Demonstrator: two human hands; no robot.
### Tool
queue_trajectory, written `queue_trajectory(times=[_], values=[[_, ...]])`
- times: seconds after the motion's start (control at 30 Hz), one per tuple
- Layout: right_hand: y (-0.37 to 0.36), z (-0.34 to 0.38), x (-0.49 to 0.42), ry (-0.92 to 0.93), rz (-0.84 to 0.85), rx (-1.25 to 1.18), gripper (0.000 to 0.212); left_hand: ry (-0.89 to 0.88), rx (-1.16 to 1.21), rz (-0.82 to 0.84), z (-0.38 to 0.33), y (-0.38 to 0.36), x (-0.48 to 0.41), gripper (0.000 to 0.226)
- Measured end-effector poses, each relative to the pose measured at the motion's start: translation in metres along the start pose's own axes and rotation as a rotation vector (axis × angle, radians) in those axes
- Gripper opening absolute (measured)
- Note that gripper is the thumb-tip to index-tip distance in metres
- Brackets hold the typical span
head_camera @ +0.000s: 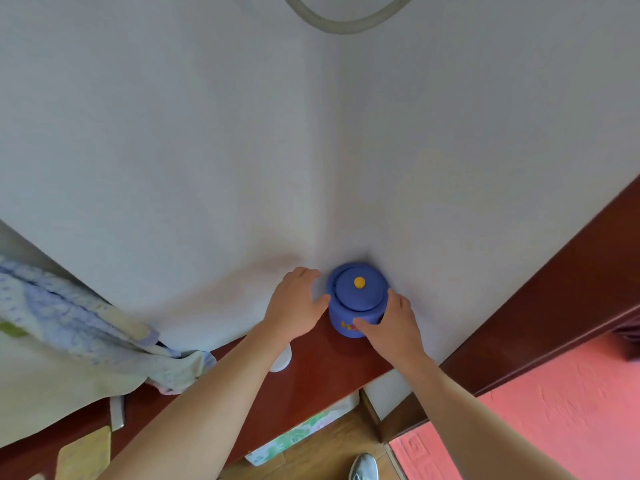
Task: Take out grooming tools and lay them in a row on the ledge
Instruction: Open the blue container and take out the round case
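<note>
So far no grooming tool is out: the blue round plastic jar [349, 323] stands shut at the far corner of the reddish-brown wooden ledge [311, 372], right where the two white walls meet, with its blue lid [360, 296] and yellow knob [359, 282] in place. The right hand [391, 323] grips the jar's front right wall, thumb across the front and fingers curled round the side. The left hand [294, 303] is loosely spread just beside the jar's left wall, holding nothing; whether its thumb touches the jar I cannot tell. Left to do, as I judge it: lift the lid, take out whatever is inside, and lay it in a row along the bare ledge toward the near edge.
</note>
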State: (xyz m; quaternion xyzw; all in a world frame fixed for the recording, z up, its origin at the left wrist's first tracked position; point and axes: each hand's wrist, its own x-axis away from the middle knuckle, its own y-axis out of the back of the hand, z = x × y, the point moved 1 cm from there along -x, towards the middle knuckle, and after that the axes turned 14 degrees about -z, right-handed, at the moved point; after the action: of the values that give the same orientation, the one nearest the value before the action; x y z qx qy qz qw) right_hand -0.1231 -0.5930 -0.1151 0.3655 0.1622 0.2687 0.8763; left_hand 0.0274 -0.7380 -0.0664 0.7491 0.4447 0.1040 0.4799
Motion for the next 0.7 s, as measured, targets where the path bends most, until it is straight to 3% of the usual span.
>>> queue_trajectory(times=[0.2,0.57,0.7], values=[[-0.002,-0.01,-0.002,-0.026,0.002,-0.052,0.092,-0.044,-0.004,0.058,-0.016,-0.013,-0.014,0.04],[-0.017,-0.022,-0.013,-0.048,0.011,-0.09,0.079,-0.081,0.01,0.207,-0.035,-0.062,-0.051,0.042],[-0.023,-0.024,-0.016,-0.077,0.016,-0.098,0.078,-0.121,-0.009,0.233,-0.037,-0.077,-0.057,0.028]])
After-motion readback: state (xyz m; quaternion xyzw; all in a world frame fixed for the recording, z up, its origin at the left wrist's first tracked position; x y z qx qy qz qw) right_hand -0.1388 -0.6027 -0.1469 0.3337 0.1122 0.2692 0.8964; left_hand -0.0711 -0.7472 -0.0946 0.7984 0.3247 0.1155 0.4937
